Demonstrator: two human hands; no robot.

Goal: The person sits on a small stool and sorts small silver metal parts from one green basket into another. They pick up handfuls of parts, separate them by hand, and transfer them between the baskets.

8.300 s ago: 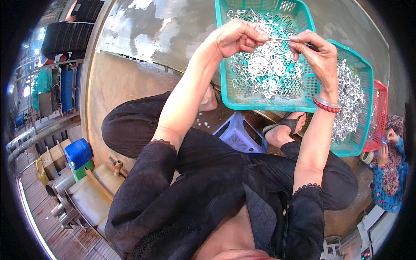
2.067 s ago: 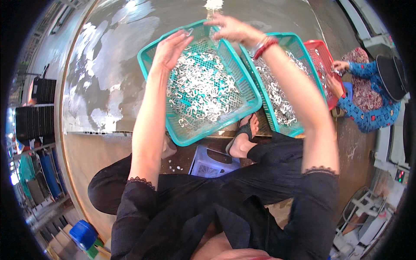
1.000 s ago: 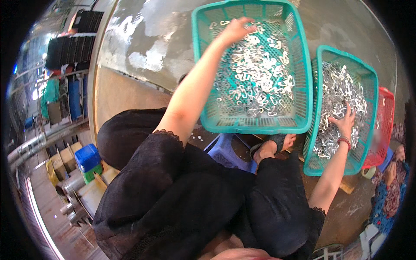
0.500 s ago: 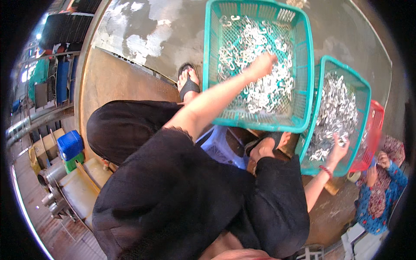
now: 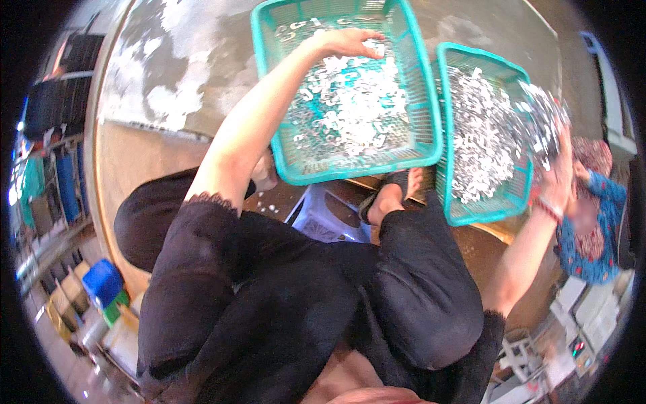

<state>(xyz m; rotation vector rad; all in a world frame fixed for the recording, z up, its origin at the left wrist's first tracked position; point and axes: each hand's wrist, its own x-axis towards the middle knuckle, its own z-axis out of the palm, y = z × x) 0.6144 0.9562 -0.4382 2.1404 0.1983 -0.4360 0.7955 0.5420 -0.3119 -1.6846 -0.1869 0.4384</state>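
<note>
In the upper middle of the frame stands a teal plastic basket full of small silvery metal pieces. A second teal basket with the same pieces is just beside it, at the upper right. The left hand rests palm down on the pieces, fingers loosely bent. The right hand lifts a handful of pieces, fingers closed around them. Grey wet floor fills the upper left; a blue container is at the lower left.

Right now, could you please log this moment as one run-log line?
left hand: on parts in left basket | right hand: lifting handful of parts over right basket
</note>
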